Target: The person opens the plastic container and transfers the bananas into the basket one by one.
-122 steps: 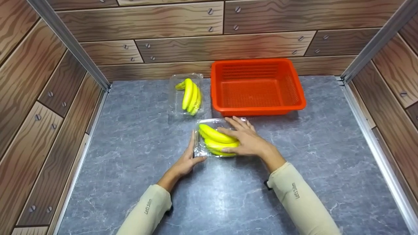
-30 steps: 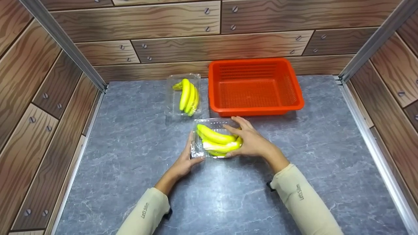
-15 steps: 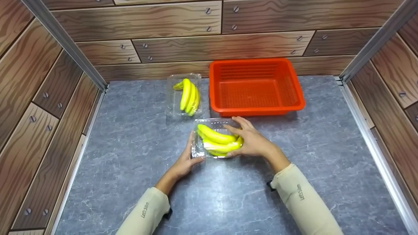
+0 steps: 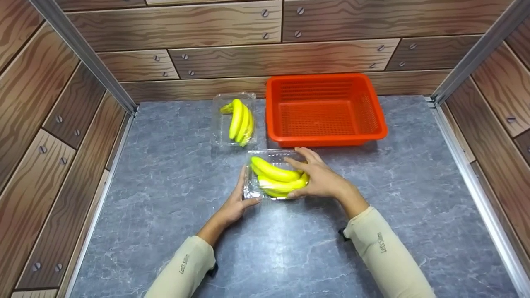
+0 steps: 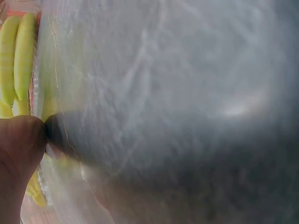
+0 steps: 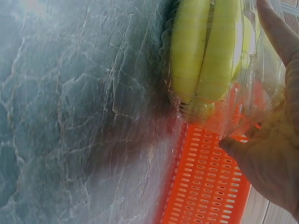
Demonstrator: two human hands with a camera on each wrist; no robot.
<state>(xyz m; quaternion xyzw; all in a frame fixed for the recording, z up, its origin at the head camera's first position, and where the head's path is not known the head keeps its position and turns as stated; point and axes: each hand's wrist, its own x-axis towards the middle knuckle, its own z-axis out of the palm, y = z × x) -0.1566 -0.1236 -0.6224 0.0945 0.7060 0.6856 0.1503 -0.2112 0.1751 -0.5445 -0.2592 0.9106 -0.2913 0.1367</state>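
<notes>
A clear plastic clamshell container with a bunch of yellow bananas in it lies in front of the basket. My left hand holds its left end, thumb at the near corner and fingers along the side. Across the right end spreads my right hand, thumb at the near edge and fingers toward the far edge. Glare on the plastic covers part of the bananas; whether the lid is latched I cannot tell. The left wrist view shows the left thumb against the container, and the right wrist view the right hand at its end.
A second clear container with bananas sits at the back, left of a red perforated basket. Nothing lies in the basket. Wood-patterned walls and metal rails bound the grey marbled table.
Since the earliest frame, my right hand has shifted slightly right, off the bananas' middle toward the container's right end. Over the last second both hands and the container stay nearly still.
</notes>
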